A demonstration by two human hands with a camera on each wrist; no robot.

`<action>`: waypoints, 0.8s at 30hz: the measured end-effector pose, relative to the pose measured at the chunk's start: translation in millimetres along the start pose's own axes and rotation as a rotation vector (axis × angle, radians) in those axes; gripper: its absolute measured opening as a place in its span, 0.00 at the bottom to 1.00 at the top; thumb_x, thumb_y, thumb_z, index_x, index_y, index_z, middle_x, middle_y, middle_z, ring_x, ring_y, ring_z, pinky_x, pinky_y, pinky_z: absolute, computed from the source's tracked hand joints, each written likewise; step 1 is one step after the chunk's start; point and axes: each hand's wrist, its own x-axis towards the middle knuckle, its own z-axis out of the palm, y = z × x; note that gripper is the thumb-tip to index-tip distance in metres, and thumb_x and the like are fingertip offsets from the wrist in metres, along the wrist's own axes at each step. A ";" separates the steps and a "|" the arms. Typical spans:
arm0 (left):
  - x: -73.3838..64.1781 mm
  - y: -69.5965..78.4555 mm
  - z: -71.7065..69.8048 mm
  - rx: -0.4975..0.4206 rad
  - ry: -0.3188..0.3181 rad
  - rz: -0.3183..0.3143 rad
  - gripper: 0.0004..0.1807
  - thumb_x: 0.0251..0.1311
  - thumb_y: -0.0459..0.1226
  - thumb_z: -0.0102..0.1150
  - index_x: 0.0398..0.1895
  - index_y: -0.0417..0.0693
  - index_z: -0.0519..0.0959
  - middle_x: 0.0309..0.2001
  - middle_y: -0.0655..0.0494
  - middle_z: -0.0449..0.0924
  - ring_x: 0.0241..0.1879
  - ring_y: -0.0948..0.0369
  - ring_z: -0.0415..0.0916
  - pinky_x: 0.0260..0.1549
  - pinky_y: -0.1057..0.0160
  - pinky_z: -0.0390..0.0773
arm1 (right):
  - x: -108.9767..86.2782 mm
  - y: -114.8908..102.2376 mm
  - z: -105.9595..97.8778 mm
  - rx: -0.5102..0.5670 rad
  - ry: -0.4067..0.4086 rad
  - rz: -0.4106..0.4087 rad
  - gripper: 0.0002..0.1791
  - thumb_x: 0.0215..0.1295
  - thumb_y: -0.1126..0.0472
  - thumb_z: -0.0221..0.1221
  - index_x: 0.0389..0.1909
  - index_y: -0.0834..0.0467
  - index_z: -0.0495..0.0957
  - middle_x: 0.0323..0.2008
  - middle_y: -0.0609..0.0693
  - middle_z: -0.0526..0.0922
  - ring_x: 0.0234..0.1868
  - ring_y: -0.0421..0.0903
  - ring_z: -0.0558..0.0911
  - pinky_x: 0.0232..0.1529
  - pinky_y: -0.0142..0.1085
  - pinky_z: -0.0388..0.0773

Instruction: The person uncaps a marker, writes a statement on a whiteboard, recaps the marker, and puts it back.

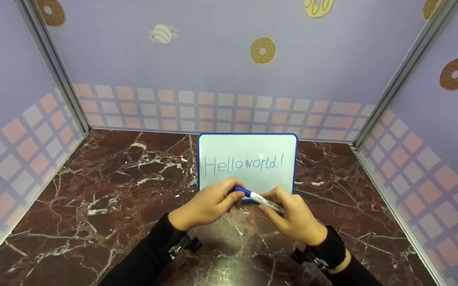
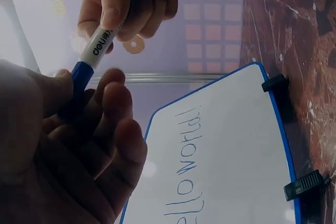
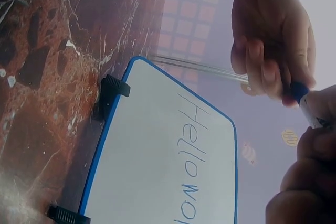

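Observation:
Both hands hold a whiteboard marker (image 1: 261, 200) with a white barrel and a blue cap, in front of a small whiteboard (image 1: 249, 147). The left hand (image 1: 212, 202) pinches the blue cap (image 2: 81, 79) between thumb and fingers. Gripping the white barrel is the right hand (image 1: 292, 216), its thumb and forefinger along the sides. The cap sits against the barrel, and the tip is hidden. On the board, which has a blue frame, "Hello world!" is handwritten in thin blue strokes. In the right wrist view, the right hand's fingers (image 3: 310, 166) cover most of the barrel.
The whiteboard stands upright on black clip feet (image 2: 305, 184) on a dark red marbled table (image 1: 133, 222). Behind it rises a lilac wall (image 1: 213, 67) with doughnut prints and a pink and white checked band. Side panels (image 1: 447, 159) border the table left and right.

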 end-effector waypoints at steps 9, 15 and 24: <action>-0.7 -2.0 2.7 0.106 -0.086 -0.013 0.14 0.92 0.46 0.45 0.54 0.47 0.77 0.32 0.66 0.71 0.28 0.68 0.66 0.29 0.64 0.73 | -0.5 1.8 -0.5 0.008 -0.022 -0.011 0.14 0.70 0.71 0.74 0.49 0.58 0.81 0.39 0.49 0.93 0.24 0.31 0.76 0.22 0.24 0.74; -0.3 -4.7 4.4 0.073 -0.092 0.015 0.12 0.91 0.42 0.47 0.52 0.45 0.78 0.31 0.61 0.74 0.28 0.69 0.66 0.29 0.65 0.73 | 0.5 4.6 0.7 0.040 -0.016 -0.064 0.15 0.66 0.74 0.74 0.46 0.59 0.80 0.38 0.51 0.93 0.21 0.32 0.75 0.20 0.22 0.72; 1.3 -6.0 13.6 0.075 -0.069 0.052 0.12 0.90 0.40 0.47 0.52 0.41 0.77 0.32 0.62 0.73 0.28 0.69 0.65 0.29 0.67 0.74 | 0.1 5.0 -0.1 0.070 -0.015 -0.050 0.14 0.67 0.74 0.74 0.43 0.59 0.80 0.40 0.52 0.94 0.21 0.33 0.75 0.20 0.22 0.72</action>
